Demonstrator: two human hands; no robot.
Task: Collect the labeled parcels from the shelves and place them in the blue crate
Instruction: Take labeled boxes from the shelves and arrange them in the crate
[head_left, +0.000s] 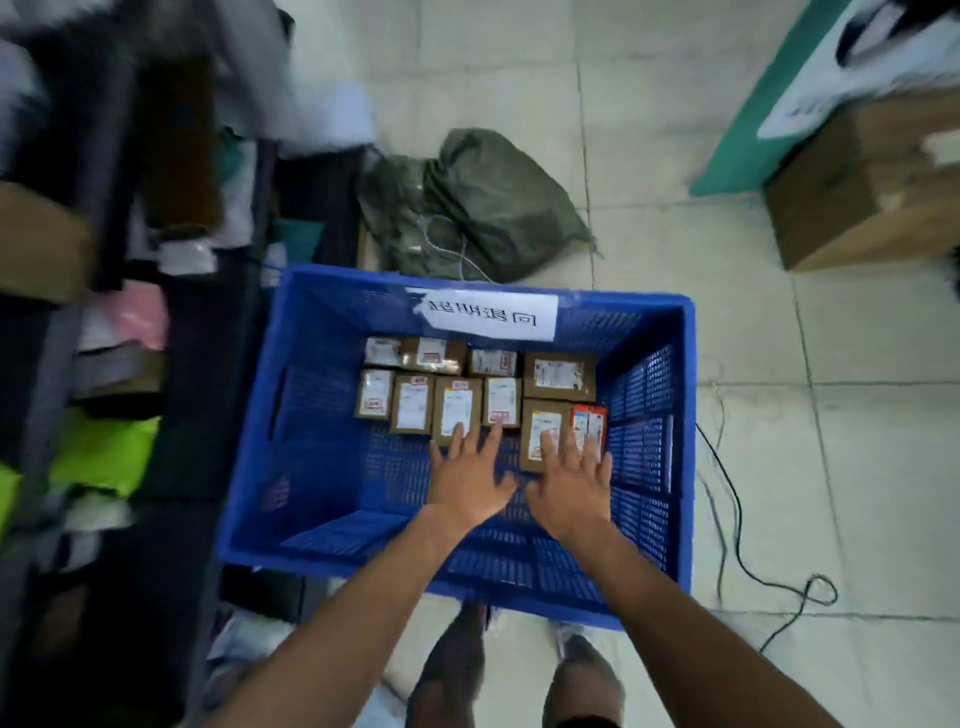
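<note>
Blurred shelves (104, 312), left hand (470, 478), right hand (571, 488) partly hiding parcels (558, 376), blue crate (322, 415)

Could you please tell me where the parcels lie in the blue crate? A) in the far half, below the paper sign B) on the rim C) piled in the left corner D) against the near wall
A: the parcels lie flat in rows in the far half of the crate, just below the sign on its far wall.
</note>
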